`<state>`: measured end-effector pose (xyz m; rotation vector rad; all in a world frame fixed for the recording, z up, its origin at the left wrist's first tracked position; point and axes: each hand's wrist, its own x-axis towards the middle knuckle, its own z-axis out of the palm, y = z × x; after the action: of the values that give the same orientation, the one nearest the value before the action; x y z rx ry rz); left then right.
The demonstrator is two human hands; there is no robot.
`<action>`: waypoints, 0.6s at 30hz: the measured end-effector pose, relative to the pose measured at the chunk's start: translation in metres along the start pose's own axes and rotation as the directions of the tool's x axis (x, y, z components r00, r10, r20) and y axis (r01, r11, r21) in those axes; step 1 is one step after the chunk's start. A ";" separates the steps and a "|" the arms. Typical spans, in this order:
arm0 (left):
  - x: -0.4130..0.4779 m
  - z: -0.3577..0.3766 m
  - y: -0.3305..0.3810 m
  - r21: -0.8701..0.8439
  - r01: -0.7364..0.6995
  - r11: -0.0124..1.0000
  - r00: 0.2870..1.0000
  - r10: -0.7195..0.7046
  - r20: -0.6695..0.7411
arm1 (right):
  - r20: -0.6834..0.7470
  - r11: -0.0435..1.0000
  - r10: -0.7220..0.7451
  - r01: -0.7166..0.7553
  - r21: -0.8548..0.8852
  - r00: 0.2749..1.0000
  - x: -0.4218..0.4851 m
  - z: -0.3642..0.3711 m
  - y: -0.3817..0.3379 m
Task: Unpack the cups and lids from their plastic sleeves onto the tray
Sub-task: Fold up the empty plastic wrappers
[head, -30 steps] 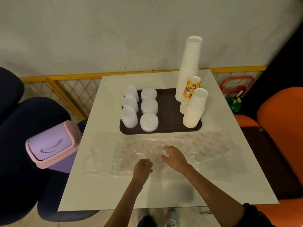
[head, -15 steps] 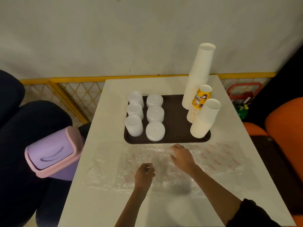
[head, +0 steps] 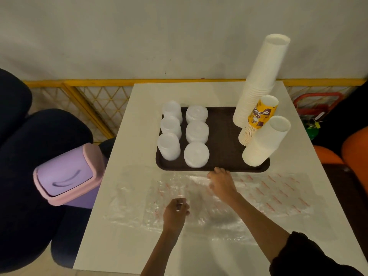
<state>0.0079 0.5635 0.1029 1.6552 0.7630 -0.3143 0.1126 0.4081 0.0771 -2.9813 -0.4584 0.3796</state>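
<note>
A dark brown tray (head: 223, 124) stands on the white table. On its left part are several stacks of translucent white lids (head: 196, 157). Three stacks of paper cups lean on its right part: a tall white one (head: 258, 80), an orange-printed one (head: 258, 118) and a short white one (head: 266, 143). Empty clear plastic sleeves with red print (head: 274, 194) lie flat in front of the tray. My left hand (head: 176, 213) is pinched shut on the plastic near the middle. My right hand (head: 222, 183) rests on the sleeves, fingers curled, just short of the tray's front edge.
A purple and pink swing-lid bin (head: 67, 174) stands off the table's left edge beside dark chairs (head: 29, 156). Orange seats (head: 354, 154) are on the right. A yellow lattice rail (head: 99, 100) runs behind the table along the wall.
My right hand has slid forward over the plastic to the tray's front edge. My left hand stays pinched at about the same spot. The view has moved closer.
</note>
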 end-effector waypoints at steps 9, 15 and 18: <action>0.005 -0.003 0.007 -0.008 0.000 1.000 1.000 0.000 -0.003 | -0.029 0.992 -0.056 0.058 0.108 0.998 -0.002 -0.009 0.006; 0.001 -0.006 0.008 -0.021 0.008 1.000 1.000 -0.009 -0.008 | -0.036 0.975 -0.062 0.069 0.211 0.997 -0.006 -0.013 0.008; -0.002 -0.006 0.005 -0.025 0.012 1.000 1.000 -0.012 -0.005 | -0.022 0.972 -0.069 0.072 0.225 0.997 -0.008 -0.015 0.008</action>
<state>0.0089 0.5685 0.1094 1.6294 0.7780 -0.3084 0.1112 0.3971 0.0922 -2.7386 -0.4836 0.3757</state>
